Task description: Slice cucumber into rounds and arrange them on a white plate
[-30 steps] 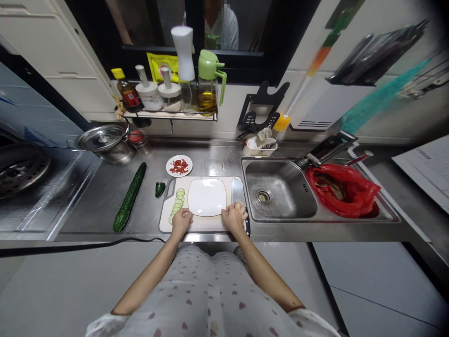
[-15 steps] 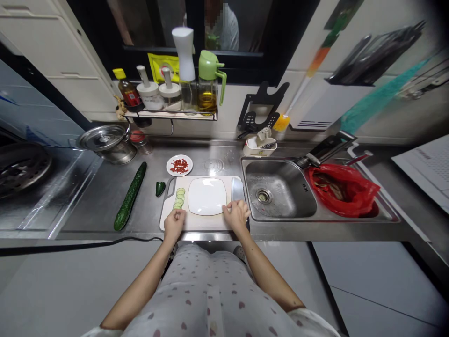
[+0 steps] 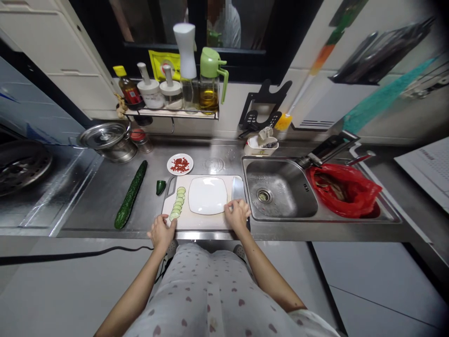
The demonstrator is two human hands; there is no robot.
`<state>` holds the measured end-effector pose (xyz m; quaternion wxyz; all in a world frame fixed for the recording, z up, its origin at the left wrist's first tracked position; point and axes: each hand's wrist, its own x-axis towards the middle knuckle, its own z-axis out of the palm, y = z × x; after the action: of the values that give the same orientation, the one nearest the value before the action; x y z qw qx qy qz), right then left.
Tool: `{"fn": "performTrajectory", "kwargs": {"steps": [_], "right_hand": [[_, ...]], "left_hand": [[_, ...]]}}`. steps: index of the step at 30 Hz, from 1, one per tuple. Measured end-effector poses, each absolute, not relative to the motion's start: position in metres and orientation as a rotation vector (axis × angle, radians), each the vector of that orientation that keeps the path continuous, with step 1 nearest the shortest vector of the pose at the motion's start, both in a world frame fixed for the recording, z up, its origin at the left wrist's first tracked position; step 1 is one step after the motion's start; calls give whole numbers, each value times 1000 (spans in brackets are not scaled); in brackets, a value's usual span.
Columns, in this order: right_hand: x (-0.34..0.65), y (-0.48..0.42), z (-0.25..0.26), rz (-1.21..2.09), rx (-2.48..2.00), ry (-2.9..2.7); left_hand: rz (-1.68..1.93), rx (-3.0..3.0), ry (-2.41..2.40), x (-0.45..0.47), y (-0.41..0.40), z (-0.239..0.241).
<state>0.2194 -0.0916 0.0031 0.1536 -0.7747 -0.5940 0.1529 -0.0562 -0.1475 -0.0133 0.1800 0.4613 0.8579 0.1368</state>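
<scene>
A white cutting board (image 3: 196,221) lies on the steel counter in front of me. On it sits an empty square white plate (image 3: 207,195), with a row of cucumber slices (image 3: 177,204) to its left. A knife (image 3: 238,188) lies along the board's right edge, blade pointing away. My right hand (image 3: 238,215) is curled over the knife's handle, beside the plate's near right corner. My left hand (image 3: 161,231) hangs at the counter's front edge by the board's near left corner, fingers apart and holding nothing.
A whole cucumber (image 3: 130,195) and a green stem piece (image 3: 160,187) lie left of the board. Behind it sits a small plate of chopped red chilli (image 3: 180,164). The sink (image 3: 280,192) and a red bag (image 3: 342,187) are on the right. At back left stand a lidded pot (image 3: 105,139) and a condiment rack (image 3: 175,96).
My left hand has let go of the plate's near left edge and drawn back left to the counter's front edge. My right hand shifted slightly right, from the plate onto the knife handle.
</scene>
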Motion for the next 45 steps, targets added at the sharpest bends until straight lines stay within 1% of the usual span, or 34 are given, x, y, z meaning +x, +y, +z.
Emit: {"fn": "performTrajectory", "kwargs": {"steps": [7, 13, 17, 21, 24, 26, 29, 32, 37, 45], "right_hand": [[220, -92, 2, 450, -2170, -1700], [220, -93, 2, 431, -2136, -1693], [221, -93, 2, 417, -2116, -1695], [218, -91, 9, 470, -2033, -1737], [210, -88, 21, 540, -1857, -1787], [203, -85, 32, 584, -1678, -1833], [194, -79, 51, 632, -1445, -1885], [189, -71, 66, 653, -1315, -1949], [189, -61, 78, 669, -1234, -2026], [190, -56, 82, 682, -1211, -2073]], "left_hand": [[360, 1309, 2424, -55, -148, -17], [489, 1303, 2411, -53, -149, -17], [670, 1287, 2359, -50, -150, -15], [999, 1174, 2158, -39, -142, -7], [1198, 1071, 1914, -25, -130, 4], [1239, 1057, 1790, -15, -120, 14], [1237, 1104, 1677, 0, -107, 31], [1238, 1162, 1596, 12, -96, 46], [1196, 1277, 1557, 25, -85, 59], [1142, 1354, 1516, 32, -79, 71]]}}
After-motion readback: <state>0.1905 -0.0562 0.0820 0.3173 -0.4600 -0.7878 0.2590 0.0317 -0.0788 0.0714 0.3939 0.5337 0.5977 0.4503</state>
